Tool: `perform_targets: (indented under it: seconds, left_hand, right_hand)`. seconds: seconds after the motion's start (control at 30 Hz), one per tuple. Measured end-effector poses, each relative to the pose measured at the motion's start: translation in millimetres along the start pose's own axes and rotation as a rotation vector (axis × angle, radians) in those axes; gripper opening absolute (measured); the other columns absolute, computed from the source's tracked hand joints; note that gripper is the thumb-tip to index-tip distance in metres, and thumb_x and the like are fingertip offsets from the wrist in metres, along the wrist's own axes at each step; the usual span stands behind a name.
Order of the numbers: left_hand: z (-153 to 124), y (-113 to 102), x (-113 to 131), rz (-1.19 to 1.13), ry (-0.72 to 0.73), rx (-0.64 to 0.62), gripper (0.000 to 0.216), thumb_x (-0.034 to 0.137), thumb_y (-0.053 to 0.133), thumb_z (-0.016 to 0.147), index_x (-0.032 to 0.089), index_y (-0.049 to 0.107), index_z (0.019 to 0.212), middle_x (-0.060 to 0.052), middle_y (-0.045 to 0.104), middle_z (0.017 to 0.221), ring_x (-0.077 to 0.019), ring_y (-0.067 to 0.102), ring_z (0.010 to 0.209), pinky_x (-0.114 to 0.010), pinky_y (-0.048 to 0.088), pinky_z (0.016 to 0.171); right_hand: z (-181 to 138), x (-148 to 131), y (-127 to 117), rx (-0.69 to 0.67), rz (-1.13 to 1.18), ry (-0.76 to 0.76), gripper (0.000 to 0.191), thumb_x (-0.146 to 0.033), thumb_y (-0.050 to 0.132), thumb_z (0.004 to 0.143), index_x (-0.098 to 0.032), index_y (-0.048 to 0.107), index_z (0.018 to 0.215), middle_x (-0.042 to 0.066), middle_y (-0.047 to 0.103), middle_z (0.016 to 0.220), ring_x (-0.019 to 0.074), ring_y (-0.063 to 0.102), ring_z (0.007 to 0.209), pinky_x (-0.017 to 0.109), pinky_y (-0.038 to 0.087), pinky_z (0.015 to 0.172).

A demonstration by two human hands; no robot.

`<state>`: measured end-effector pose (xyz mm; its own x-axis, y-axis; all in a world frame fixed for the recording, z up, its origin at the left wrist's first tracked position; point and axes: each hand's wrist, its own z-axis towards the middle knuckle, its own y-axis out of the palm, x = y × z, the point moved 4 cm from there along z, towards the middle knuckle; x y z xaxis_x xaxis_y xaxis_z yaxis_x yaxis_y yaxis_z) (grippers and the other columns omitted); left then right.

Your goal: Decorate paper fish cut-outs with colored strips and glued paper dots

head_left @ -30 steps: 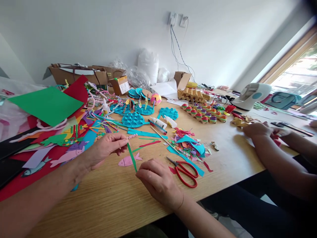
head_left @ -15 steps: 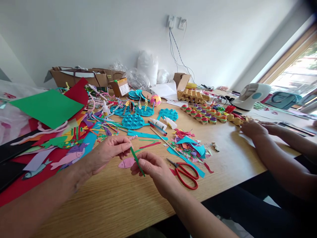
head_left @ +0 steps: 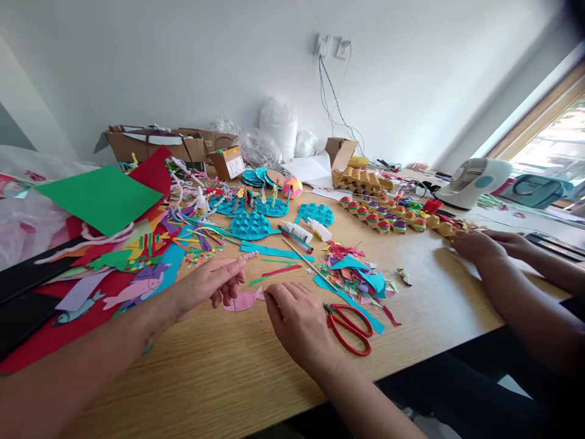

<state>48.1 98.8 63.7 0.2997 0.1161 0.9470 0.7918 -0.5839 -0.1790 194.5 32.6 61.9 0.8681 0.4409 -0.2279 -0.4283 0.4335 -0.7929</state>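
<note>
My left hand [head_left: 218, 283] is closed above the table, index finger and thumb together and the other fingers curled; what it may hold is hidden. Opposite it, my right hand [head_left: 292, 320] is closed too, its fingertips turned down and away, so their grip cannot be made out. A pink paper fish [head_left: 243, 301] lies flat between and under the hands. Just beyond the left fingertips is a pale pink twisted curl [head_left: 250, 255]. Red-handled scissors [head_left: 350, 326] rest right of my right hand. Red and green paper strips [head_left: 282, 270] lie behind the hands.
Paper scraps [head_left: 354, 274] are heaped beyond the scissors. Glue bottles [head_left: 299, 231] and blue egg-carton pieces [head_left: 250, 225] stand farther back. At left are coloured sheets [head_left: 103, 198] and paper fish. Another person's hands [head_left: 479, 247] work at right beside painted egg cartons [head_left: 372, 216].
The green paper strip held between my hands is no longer visible. My right hand has turned over, fingers down, and my hands sit slightly farther apart. The view has shifted a little.
</note>
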Motion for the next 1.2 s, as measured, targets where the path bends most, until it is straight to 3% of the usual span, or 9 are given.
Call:
perform_targets:
  seconds: [0.2,0.4,0.5,0.6,0.83,1.1,1.2]
  left_hand:
    - [5,8,0,0.037,0.004,-0.006,0.031,0.046,0.054,0.071,0.017,0.045,0.065,0.005,0.048,0.049,-0.0065,0.040,0.041,-0.017,0.025,0.037]
    - [0,-3,9,0.002,0.005,-0.073,0.024,0.038,0.056,0.073,0.017,0.046,0.066,0.005,0.047,0.051,-0.0057,0.038,0.042,-0.018,0.024,0.039]
    - [-3,-6,10,-0.042,-0.005,-0.137,0.022,0.036,0.057,0.072,0.017,0.047,0.067,0.004,0.047,0.052,-0.0055,0.037,0.043,-0.018,0.024,0.039]
    - [-4,-3,10,-0.028,-0.003,-0.207,0.023,0.037,0.057,0.073,0.017,0.048,0.067,0.004,0.047,0.052,-0.0055,0.035,0.042,-0.018,0.024,0.039]
    - [1,6,11,0.041,0.042,-0.288,0.028,0.041,0.056,0.075,0.015,0.049,0.067,0.004,0.047,0.054,-0.0054,0.034,0.044,-0.019,0.024,0.041]
    - [12,-1,-1,0.375,0.128,-0.125,0.029,0.039,0.058,0.071,0.014,0.050,0.057,0.006,0.040,0.051,-0.0072,0.034,0.049,-0.020,0.022,0.045]
    - [16,-1,-12,0.438,0.109,-0.129,0.032,0.042,0.059,0.069,0.014,0.052,0.056,0.005,0.044,0.052,-0.0082,0.037,0.051,-0.020,0.024,0.046]
  right_hand:
    - [-2,-9,-2,0.023,-0.105,-0.124,0.015,-0.013,0.046,0.083,-0.018,0.056,0.074,0.002,0.057,0.063,0.0136,0.049,0.059,0.027,0.032,0.058]
    - [-18,-19,-28,0.034,0.211,-0.393,0.019,-0.009,0.042,0.085,-0.017,0.053,0.098,0.006,0.063,0.082,0.0149,0.054,0.074,0.028,0.043,0.066]
    - [-19,-4,-29,0.123,0.290,-0.308,0.031,-0.004,0.045,0.082,-0.019,0.046,0.109,0.007,0.061,0.092,0.0148,0.055,0.083,0.026,0.045,0.070]
    - [-14,6,-22,0.131,0.231,-0.251,0.034,-0.005,0.047,0.082,-0.020,0.044,0.113,0.007,0.059,0.094,0.0151,0.055,0.084,0.026,0.046,0.067]
    - [-2,-12,-20,0.007,0.069,-0.540,0.020,-0.012,0.037,0.089,-0.017,0.056,0.094,0.003,0.060,0.082,0.0118,0.051,0.073,0.023,0.040,0.062]
    - [-7,-20,1,-0.107,-0.032,-0.424,0.025,-0.015,0.036,0.090,-0.016,0.058,0.078,0.001,0.058,0.076,0.0122,0.048,0.066,0.024,0.032,0.057]
    - [-8,-24,13,-0.159,-0.055,-0.427,0.024,-0.013,0.039,0.088,-0.016,0.055,0.071,0.000,0.056,0.069,0.0118,0.046,0.061,0.024,0.030,0.055]
